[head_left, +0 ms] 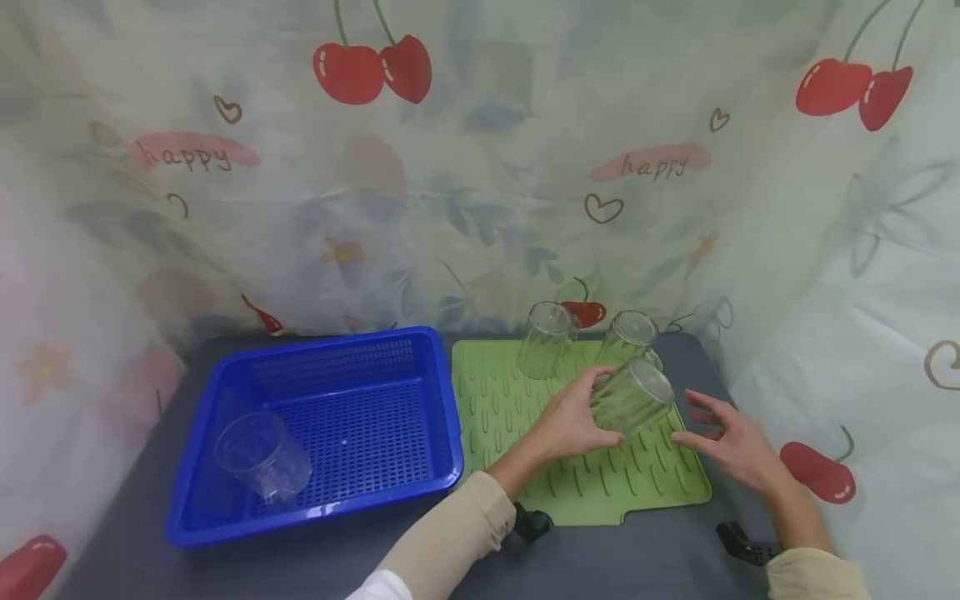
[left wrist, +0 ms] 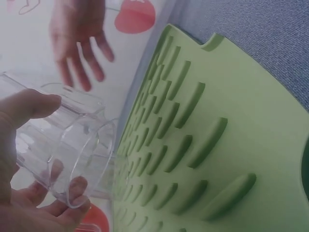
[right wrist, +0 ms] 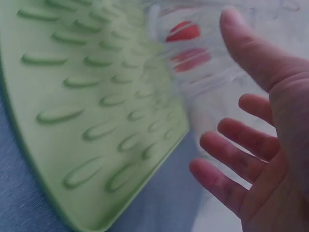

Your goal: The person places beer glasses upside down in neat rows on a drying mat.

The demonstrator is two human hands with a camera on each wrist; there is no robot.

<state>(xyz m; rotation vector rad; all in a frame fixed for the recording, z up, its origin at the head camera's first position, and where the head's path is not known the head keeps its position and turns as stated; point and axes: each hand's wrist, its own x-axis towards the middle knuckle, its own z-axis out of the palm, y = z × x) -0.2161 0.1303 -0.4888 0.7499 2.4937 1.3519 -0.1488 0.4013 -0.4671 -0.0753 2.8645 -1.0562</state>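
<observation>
Currently, a tilted glass [head_left: 636, 395] is gripped above the green mat [head_left: 486, 408] by the left hand [head_left: 572, 418], while the right hand [head_left: 738, 443] is spread just beside it, holding nothing. It could be dropped if the grip were loosened, or the standing glass [head_left: 628, 330] behind knocked by careless lowering.

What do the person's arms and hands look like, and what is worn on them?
The left hand and right hand wear no gloves. The left sleeve is beige, with white fabric higher up; the right sleeve is also beige. A black device sits beside each wrist.
</observation>
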